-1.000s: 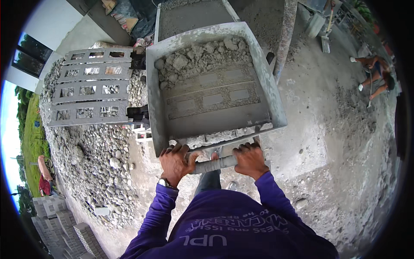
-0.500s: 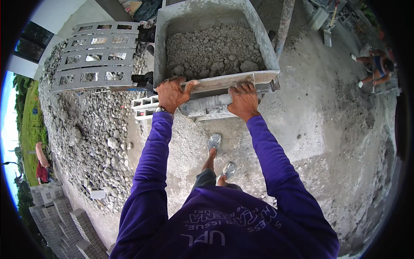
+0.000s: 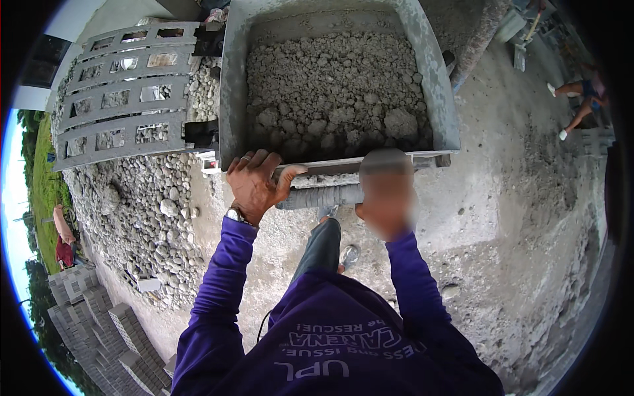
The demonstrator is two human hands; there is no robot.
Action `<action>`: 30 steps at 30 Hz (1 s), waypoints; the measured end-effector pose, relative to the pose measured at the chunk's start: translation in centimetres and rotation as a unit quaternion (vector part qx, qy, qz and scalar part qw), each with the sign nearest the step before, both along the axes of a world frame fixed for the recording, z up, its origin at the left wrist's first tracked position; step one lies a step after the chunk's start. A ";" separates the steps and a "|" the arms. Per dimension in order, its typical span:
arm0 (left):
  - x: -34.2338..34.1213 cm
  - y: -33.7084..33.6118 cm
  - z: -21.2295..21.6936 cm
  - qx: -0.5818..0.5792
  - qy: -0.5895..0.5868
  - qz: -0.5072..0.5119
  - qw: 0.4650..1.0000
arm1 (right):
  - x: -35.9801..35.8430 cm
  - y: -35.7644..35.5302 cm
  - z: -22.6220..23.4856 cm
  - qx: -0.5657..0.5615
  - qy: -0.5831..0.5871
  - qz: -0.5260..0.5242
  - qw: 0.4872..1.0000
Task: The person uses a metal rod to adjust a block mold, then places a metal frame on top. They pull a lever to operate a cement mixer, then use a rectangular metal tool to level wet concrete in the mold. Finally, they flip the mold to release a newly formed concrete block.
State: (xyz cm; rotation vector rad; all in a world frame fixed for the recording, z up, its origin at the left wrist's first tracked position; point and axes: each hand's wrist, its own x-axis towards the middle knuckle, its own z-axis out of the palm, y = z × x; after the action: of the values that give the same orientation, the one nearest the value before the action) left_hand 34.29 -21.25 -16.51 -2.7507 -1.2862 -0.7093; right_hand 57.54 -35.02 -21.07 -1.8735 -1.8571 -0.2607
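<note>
A grey metal box (image 3: 444, 99) holding crumbly grey mix (image 3: 337, 86) is right in front of me. My left hand (image 3: 256, 183) is closed over the left part of its near edge, fingers on the rim and thumb pointing right. Along the near side runs a bar handle wrapped in grey tape (image 3: 323, 196). At the right end of the bar, my right hand (image 3: 386, 198) is in a fist around it; blur covers its fingers.
A grey slotted metal grate (image 3: 125, 92) adjoins the box on the left, above a stone heap (image 3: 142, 198). Concrete blocks (image 3: 105, 323) are stacked at lower left. A slanted post (image 3: 479, 46) stands right of the box. Another person (image 3: 584, 99) is at far right.
The box and grate appear larger and nearer, and the box's near edge sits lower in view. My arms are more bent. My right hand is lower and blurred. The person at right has shifted.
</note>
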 end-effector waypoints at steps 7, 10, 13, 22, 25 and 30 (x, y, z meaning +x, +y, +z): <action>4.0 11.3 -1.1 0.053 -0.016 -0.007 0.998 | 4.5 11.1 -1.1 0.024 -0.041 0.014 0.999; 6.5 18.9 -1.2 0.086 -0.040 -0.020 0.995 | 6.9 18.6 -1.3 0.059 -0.061 0.015 0.996; 8.7 25.7 -1.7 0.093 -0.083 -0.024 0.992 | 9.2 25.4 -1.2 0.083 -0.029 0.030 0.996; 10.8 39.4 0.7 0.024 -0.130 -0.044 0.990 | 14.0 43.2 1.4 -0.166 -0.042 0.009 0.985; 6.8 34.0 5.4 0.055 -0.224 -0.017 0.973 | 17.8 48.3 -0.4 -0.185 -0.059 -0.013 0.981; -11.1 20.8 13.5 0.236 -0.258 0.530 0.773 | 17.9 58.6 4.1 -0.282 -0.083 -0.116 0.949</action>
State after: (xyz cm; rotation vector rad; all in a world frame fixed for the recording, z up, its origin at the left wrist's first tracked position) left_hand 23.14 -0.43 -3.01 -1.1038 -2.0217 -1.3583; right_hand 75.43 23.59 -17.00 -2.5303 -1.9609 0.0517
